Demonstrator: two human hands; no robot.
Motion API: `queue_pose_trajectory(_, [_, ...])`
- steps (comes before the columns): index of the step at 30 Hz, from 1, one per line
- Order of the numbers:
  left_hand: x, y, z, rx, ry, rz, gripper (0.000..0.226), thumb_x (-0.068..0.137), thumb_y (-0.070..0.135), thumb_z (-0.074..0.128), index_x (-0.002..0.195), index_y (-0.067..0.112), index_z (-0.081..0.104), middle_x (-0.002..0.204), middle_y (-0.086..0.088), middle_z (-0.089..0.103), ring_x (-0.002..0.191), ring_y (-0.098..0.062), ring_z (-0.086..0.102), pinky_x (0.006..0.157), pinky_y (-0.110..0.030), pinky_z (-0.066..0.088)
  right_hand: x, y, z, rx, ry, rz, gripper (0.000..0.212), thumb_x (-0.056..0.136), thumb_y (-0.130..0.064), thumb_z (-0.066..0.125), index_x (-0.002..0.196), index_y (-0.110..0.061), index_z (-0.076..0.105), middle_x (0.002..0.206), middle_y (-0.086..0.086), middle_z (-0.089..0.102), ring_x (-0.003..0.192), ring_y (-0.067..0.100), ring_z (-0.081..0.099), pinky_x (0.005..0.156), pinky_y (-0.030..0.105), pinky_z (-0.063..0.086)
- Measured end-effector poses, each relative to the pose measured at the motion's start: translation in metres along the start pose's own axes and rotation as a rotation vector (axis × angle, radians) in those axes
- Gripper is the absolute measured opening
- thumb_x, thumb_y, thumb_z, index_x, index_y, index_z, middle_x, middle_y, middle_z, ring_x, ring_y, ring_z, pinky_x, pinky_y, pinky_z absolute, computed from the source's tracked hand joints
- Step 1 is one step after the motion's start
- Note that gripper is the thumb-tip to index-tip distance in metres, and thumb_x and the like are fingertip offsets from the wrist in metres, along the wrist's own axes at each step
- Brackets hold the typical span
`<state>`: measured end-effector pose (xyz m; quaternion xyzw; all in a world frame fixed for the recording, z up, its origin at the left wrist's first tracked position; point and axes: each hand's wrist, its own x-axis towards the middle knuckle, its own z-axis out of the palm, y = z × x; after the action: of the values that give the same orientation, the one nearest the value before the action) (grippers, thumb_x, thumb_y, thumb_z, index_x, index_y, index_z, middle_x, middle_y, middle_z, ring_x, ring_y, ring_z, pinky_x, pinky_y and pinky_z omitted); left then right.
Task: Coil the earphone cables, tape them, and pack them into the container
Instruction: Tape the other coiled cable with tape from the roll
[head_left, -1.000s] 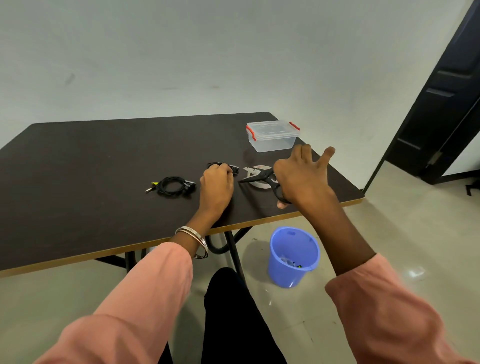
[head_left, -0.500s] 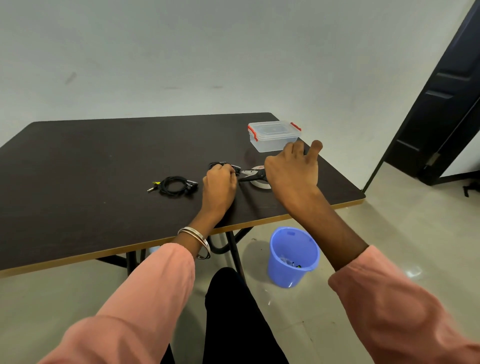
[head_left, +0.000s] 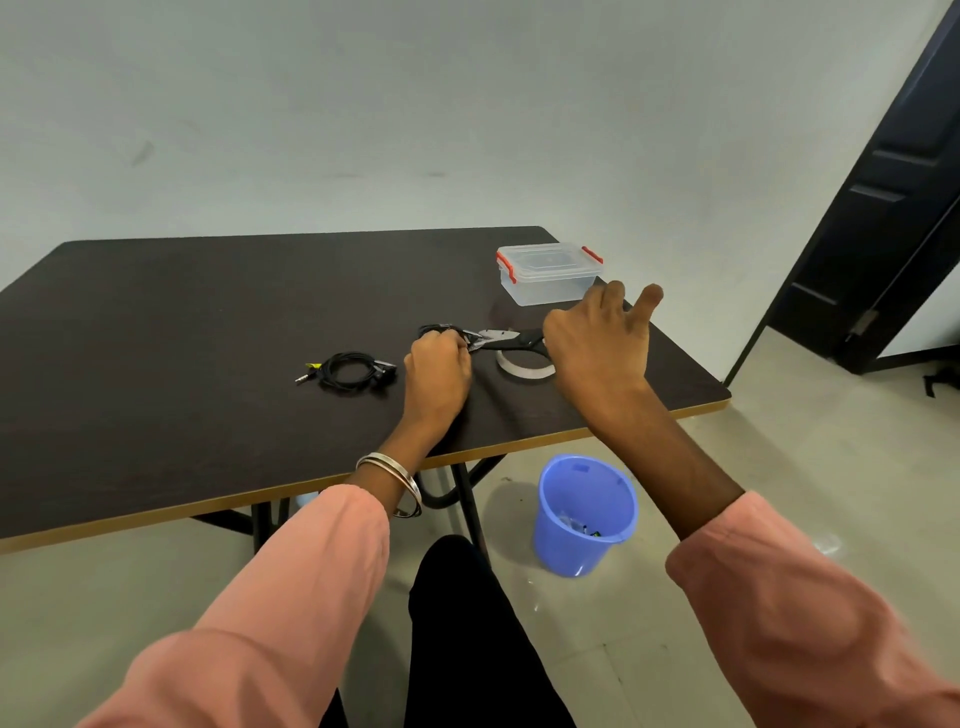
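Your left hand (head_left: 437, 370) sits on the dark table (head_left: 182, 332), fingers curled down over a bundle of black earphone cable (head_left: 439, 329) that peeks out at the hand's 12 o'clock. That's a clamp on the coil, knuckles up, silver bangles (head_left: 390, 480) loose at the wrist. Your right hand (head_left: 597, 347) is at 3 o'clock from the left, the two hands apart with a clear gap between them. It grips the black handles of the scissors (head_left: 506, 339), index and little finger lifted, and the blades point toward 9 o'clock, tips right at your left fingers. Whether the blades touch the cable, you can't tell from here.

Just under the scissors, at 6 o'clock from the blades, the tape roll (head_left: 524, 368) lies flat on the table. A second earphone cable (head_left: 349, 370) lies at 9 o'clock from your left hand, near it but not touching: a neat black loop, round and flat, its plug end with a yellow-green tag poking out on the far left, earbuds on the right.

The container (head_left: 549, 273), clear plastic with red clips and its lid on, stands at 12 o'clock from your right hand, close to the table's far right corner. A blue bucket (head_left: 586, 515) stands on the floor at 6 o'clock from that hand.
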<state>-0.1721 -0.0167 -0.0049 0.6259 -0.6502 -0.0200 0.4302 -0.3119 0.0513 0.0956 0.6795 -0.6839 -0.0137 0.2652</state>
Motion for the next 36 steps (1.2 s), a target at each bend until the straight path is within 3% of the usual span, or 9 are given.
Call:
queue_pose_trajectory(3, [0.000, 0.001, -0.002, -0.016, 0.003, -0.010, 0.019, 0.093, 0.010, 0.051, 0.095, 0.003, 0.068, 0.092, -0.013, 0.068, 0.086, -0.026, 0.062, 0.072, -0.030, 0.042, 0.003, 0.007, 0.004, 0.010, -0.062, 0.014, 0.038, 0.073, -0.029, 0.081, 0.105, -0.018, 0.064, 0.122, 0.019, 0.050, 0.122, 0.034, 0.040, 0.104, 0.062, 0.020])
queue_pose_trajectory(6, [0.001, -0.001, -0.001, -0.057, -0.009, -0.054, 0.018, 0.094, 0.012, 0.051, 0.097, 0.003, 0.067, 0.088, -0.012, 0.068, 0.076, -0.025, 0.066, 0.073, -0.036, 0.055, 0.006, 0.013, 0.007, 0.040, -0.079, 0.021, 0.040, 0.072, -0.030, 0.081, 0.106, -0.018, 0.063, 0.125, 0.020, 0.047, 0.125, 0.035, 0.037, 0.104, 0.063, 0.020])
queue_pose_trajectory(11, [0.001, -0.002, -0.001, -0.142, -0.025, -0.092, 0.016, 0.096, 0.015, 0.050, 0.096, 0.005, 0.064, 0.079, -0.010, 0.068, 0.064, -0.023, 0.066, 0.063, -0.044, 0.059, 0.010, 0.028, 0.014, 0.128, -0.055, 0.145, 0.042, 0.077, -0.031, 0.076, 0.112, -0.012, 0.061, 0.125, 0.022, 0.047, 0.125, 0.037, 0.037, 0.103, 0.061, 0.022])
queue_pose_trajectory(17, [-0.002, 0.000, -0.006, -0.353, -0.075, -0.174, 0.012, 0.096, 0.012, 0.052, 0.099, 0.008, 0.064, 0.078, -0.006, 0.067, 0.050, -0.013, 0.061, 0.042, -0.022, 0.051, 0.013, 0.042, 0.045, 0.340, -0.224, 0.418, 0.037, 0.080, -0.033, 0.072, 0.111, -0.015, 0.060, 0.118, 0.017, 0.058, 0.117, 0.038, 0.047, 0.099, 0.051, 0.029])
queue_pose_trajectory(20, [-0.002, -0.001, -0.008, -0.458, -0.048, -0.245, 0.012, 0.096, 0.010, 0.052, 0.097, 0.011, 0.064, 0.078, -0.005, 0.068, 0.049, -0.012, 0.060, 0.040, -0.019, 0.048, 0.011, 0.043, 0.061, 0.501, -0.316, 0.475, 0.038, 0.083, -0.029, 0.071, 0.113, -0.011, 0.057, 0.119, 0.016, 0.058, 0.116, 0.039, 0.049, 0.093, 0.047, 0.037])
queue_pose_trajectory(27, [-0.002, -0.002, -0.009, -0.625, -0.058, -0.308, 0.014, 0.095, 0.009, 0.053, 0.098, 0.011, 0.067, 0.082, -0.006, 0.069, 0.053, -0.015, 0.061, 0.045, -0.025, 0.049, 0.023, 0.041, 0.069, 0.643, -0.412, 0.444, 0.040, 0.083, -0.026, 0.073, 0.112, -0.008, 0.054, 0.117, 0.018, 0.056, 0.108, 0.039, 0.054, 0.084, 0.044, 0.046])
queue_pose_trajectory(31, [-0.004, -0.004, -0.014, -0.764, -0.076, -0.327, 0.017, 0.094, 0.005, 0.054, 0.098, 0.012, 0.068, 0.088, -0.009, 0.069, 0.054, -0.014, 0.060, 0.044, -0.024, 0.047, 0.026, 0.032, 0.069, 0.524, -0.298, 0.402, 0.037, 0.084, -0.025, 0.071, 0.115, -0.010, 0.055, 0.115, 0.015, 0.059, 0.110, 0.037, 0.054, 0.090, 0.047, 0.042])
queue_pose_trajectory(33, [-0.006, -0.004, -0.019, -0.853, -0.085, -0.356, 0.018, 0.093, 0.003, 0.054, 0.101, 0.011, 0.068, 0.089, -0.009, 0.069, 0.054, -0.013, 0.059, 0.044, -0.023, 0.047, 0.029, 0.023, 0.064, 0.653, -0.205, 0.331, 0.034, 0.085, -0.030, 0.071, 0.108, -0.007, 0.061, 0.107, 0.012, 0.064, 0.104, 0.033, 0.059, 0.090, 0.046, 0.046])
queue_pose_trajectory(36, [-0.009, -0.003, -0.030, -0.969, -0.094, -0.391, 0.019, 0.093, 0.002, 0.055, 0.103, 0.010, 0.068, 0.090, -0.008, 0.068, 0.055, -0.012, 0.058, 0.045, -0.022, 0.046, 0.030, 0.000, 0.047, 1.261, -0.231, 0.200, 0.028, 0.082, -0.030, 0.074, 0.089, -0.004, 0.073, 0.086, 0.013, 0.072, 0.081, 0.020, 0.065, 0.074, 0.035, 0.053])
